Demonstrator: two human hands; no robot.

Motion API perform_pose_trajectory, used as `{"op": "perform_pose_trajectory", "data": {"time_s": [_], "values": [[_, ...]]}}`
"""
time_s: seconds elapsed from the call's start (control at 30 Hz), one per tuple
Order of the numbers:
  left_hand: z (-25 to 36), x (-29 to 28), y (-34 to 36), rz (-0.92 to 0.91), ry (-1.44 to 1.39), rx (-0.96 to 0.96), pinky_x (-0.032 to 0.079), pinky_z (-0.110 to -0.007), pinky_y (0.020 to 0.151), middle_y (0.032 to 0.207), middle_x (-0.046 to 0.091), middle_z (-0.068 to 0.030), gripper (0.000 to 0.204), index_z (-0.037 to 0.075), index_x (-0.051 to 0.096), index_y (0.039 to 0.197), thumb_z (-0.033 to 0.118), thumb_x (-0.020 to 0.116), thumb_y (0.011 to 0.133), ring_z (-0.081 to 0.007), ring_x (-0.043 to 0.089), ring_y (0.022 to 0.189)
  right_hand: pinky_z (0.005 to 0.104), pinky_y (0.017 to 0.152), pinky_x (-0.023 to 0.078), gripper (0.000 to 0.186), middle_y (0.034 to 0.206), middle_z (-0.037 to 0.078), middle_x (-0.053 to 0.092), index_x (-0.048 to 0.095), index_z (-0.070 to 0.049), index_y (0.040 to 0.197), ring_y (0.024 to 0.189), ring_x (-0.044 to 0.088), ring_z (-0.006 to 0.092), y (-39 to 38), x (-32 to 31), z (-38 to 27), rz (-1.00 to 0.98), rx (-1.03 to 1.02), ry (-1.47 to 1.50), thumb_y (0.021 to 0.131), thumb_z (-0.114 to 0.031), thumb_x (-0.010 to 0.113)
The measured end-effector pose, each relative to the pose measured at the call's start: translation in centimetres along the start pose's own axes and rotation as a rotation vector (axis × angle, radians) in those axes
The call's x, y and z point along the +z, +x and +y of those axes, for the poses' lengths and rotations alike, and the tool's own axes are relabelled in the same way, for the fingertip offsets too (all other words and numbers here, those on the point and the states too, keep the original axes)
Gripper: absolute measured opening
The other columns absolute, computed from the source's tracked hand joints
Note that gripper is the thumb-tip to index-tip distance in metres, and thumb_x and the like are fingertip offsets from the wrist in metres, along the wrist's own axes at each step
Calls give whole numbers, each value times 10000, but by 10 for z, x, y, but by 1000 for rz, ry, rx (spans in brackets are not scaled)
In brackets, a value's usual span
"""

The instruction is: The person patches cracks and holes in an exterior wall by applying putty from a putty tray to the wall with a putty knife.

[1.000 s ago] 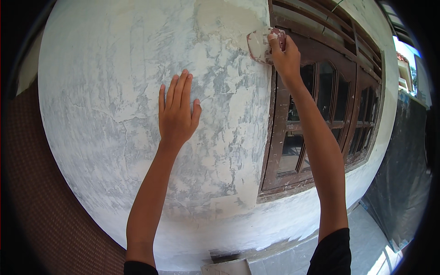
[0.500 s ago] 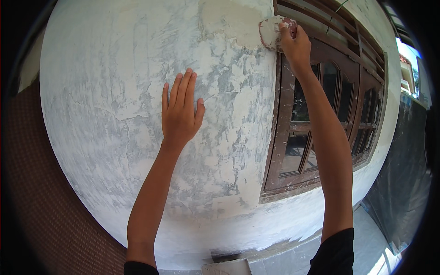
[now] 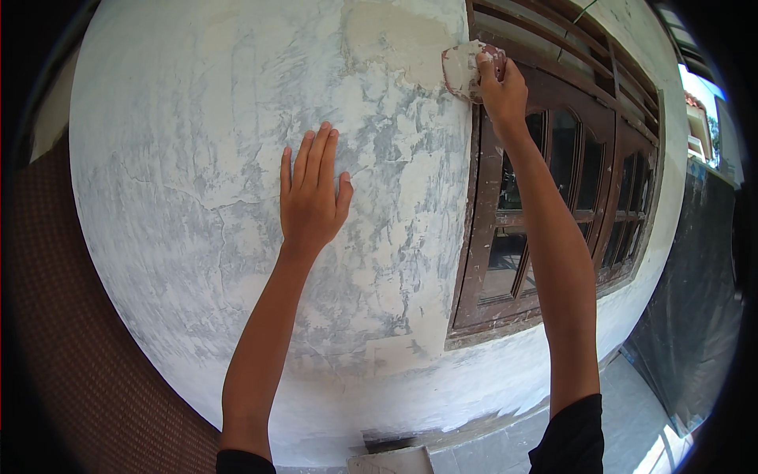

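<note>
A patchy white and grey wall (image 3: 197,261) fills the middle, with a beige patch (image 3: 395,47) near its top. My left hand (image 3: 312,205) rests on the wall, palm toward it and fingers stretched out, holding nothing. Up at the top right, the fingers of my right hand (image 3: 502,91) are closed on a reddish-brown putty scraper (image 3: 464,69) smeared with pale putty. The scraper's blade lies at the wall's edge beside the window frame, below and right of the beige patch.
A brown wooden window (image 3: 482,261) with glass panes and slats above stands right of the wall. Dark sheeting (image 3: 687,292) hangs at far right. Low down is a grey ledge (image 3: 505,442) with a pale tile-like piece (image 3: 391,460). A brown woven surface (image 3: 87,340) lies at left.
My right hand and the scraper have moved slightly down and to the left along the window edge. My left hand has stayed almost in place.
</note>
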State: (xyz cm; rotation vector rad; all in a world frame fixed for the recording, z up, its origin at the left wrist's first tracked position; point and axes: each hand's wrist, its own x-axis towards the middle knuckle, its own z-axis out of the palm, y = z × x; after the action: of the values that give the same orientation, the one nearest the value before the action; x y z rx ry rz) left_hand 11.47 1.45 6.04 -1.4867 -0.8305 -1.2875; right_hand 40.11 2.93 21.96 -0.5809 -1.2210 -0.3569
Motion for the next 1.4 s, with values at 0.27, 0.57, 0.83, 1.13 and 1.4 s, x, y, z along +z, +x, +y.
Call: {"op": "perform_pose_trajectory", "data": {"time_s": [0.27, 0.57, 0.83, 1.13, 1.4], "values": [[7, 3, 0, -20, -35, -13, 195, -496, 1222, 1567, 405, -72, 551, 87, 400, 1504, 199, 483, 971, -260, 348, 1460, 347, 781, 495, 328, 892, 115, 656, 629, 9, 978, 824, 596, 173, -8, -33, 28, 172, 121, 71, 971, -319, 630], [12, -4, -39, -54, -160, -32, 193, -520, 1216, 1583, 372, -84, 562, 80, 387, 1509, 167, 502, 965, -289, 331, 1466, 268, 830, 467, 306, 1011, 19, 621, 609, -27, 1120, 901, 537, 74, -90, -68, 2, -102, 344, 325, 1049, -316, 539], [55, -48, -122, -248, -398, -202, 219, -530, 1206, 1522, 418, -140, 549, 42, 394, 1489, 142, 512, 963, -310, 371, 1435, 274, 903, 479, 331, 1113, 37, 638, 580, -18, 1231, 1001, 586, 91, -188, -103, -1, -245, 617, 501, 1059, -296, 534], [95, -107, -258, -508, -530, -495, 361, -424, 1128, 1439, 494, -168, 435, 49, 475, 1432, 103, 510, 1001, -329, 455, 1348, 229, 837, 454, 334, 1057, -2, 633, 597, -33, 1239, 949, 542, 51, -366, -138, 18, -411, 901, 467, 1063, -309, 531], [141, -158, -419, -713, -536, -798, 382, -426, 1107, 1366, 569, -190, 379, -1, 524, 1363, 116, 506, 1003, -332, 522, 1301, 276, 729, 465, 327, 852, 35, 612, 598, -7, 1079, 785, 521, 88, -558, -193, 39, -632, 1067, 180, 1045, -327, 539]]}}
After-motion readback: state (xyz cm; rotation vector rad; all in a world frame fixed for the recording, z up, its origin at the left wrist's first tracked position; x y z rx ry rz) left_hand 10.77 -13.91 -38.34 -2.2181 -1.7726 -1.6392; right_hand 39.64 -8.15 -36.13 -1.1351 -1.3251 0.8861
